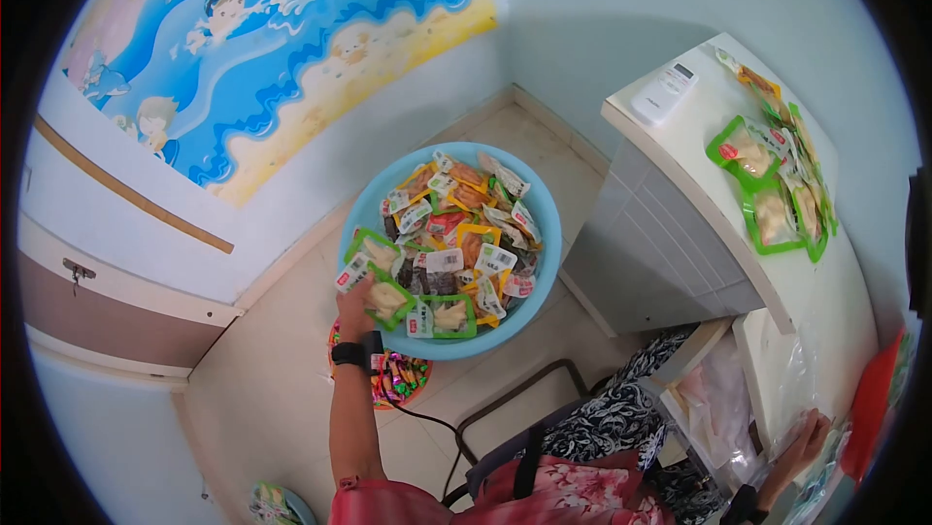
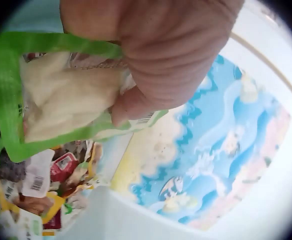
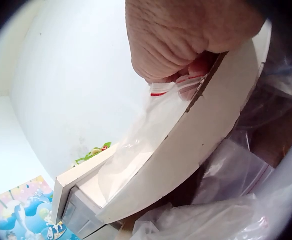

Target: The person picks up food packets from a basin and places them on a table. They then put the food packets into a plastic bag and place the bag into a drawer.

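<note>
At the lower left of a blue basin (image 1: 553, 234) full of snack packets, the left hand (image 1: 356, 304) grips a green-edged packet (image 1: 386, 300). The left wrist view shows that hand (image 2: 171, 50) with thumb and fingers on the green packet (image 2: 66, 100), pale pieces visible through its window. Over the curved white counter, the right hand (image 1: 804, 442) pinches the top of a clear bag (image 1: 796, 370). In the right wrist view, the right hand (image 3: 186, 45) holds the clear bag (image 3: 141, 135) by its red-lined edge; its fingertips are partly hidden.
Green-edged packets (image 1: 774, 214) and a white remote (image 1: 665, 93) lie on the counter (image 1: 718, 205). An orange-rimmed basin of small wrapped sweets (image 1: 400, 377) stands below the blue basin. An open drawer (image 1: 714, 389) holds clear bags. A red object (image 1: 874, 409) is at far right.
</note>
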Demonstrator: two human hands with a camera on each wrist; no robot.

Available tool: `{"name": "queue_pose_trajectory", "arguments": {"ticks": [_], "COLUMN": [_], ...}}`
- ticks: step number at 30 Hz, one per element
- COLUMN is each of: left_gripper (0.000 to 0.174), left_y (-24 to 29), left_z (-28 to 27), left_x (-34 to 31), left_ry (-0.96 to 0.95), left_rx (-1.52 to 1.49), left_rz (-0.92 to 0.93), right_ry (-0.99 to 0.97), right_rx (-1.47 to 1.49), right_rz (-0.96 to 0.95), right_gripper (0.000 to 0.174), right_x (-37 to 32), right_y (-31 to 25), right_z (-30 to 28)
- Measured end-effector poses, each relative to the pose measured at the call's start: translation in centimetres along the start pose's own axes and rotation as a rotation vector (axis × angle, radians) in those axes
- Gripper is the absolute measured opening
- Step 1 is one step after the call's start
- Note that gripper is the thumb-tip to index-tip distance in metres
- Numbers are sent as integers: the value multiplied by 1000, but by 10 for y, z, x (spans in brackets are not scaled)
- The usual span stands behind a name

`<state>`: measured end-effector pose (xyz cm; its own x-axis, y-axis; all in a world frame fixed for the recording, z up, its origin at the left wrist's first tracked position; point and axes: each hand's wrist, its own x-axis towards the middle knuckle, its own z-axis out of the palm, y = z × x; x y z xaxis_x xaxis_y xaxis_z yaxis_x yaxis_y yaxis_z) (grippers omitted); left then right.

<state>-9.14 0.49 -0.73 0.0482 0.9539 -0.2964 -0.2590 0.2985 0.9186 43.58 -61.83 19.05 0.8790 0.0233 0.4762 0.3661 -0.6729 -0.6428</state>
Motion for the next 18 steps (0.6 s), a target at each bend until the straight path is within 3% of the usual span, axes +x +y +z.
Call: {"name": "queue_pose_trajectory", "arguments": {"ticks": [3,9,14,18], "left_gripper": [32,37,38,37], "left_y": [-3,14,51,88], "left_z": [-14,30,95,156], "left_x": [0,-37,-72,-119], "left_ry": [-81,-100,-171,-366], "left_rx": [-94,-166,-110,121], "left_rz": [4,-12,116,142], "right_ry": [-13,-34,-56,-48], "right_rx": [14,25,60,110], "right_rz": [54,79,36,91], "right_gripper": [28,26,26,24], "right_x": [-1,2,3,0], "right_y": [-3,3,10,0], "right_z": [2,-3,-6,-1]}}
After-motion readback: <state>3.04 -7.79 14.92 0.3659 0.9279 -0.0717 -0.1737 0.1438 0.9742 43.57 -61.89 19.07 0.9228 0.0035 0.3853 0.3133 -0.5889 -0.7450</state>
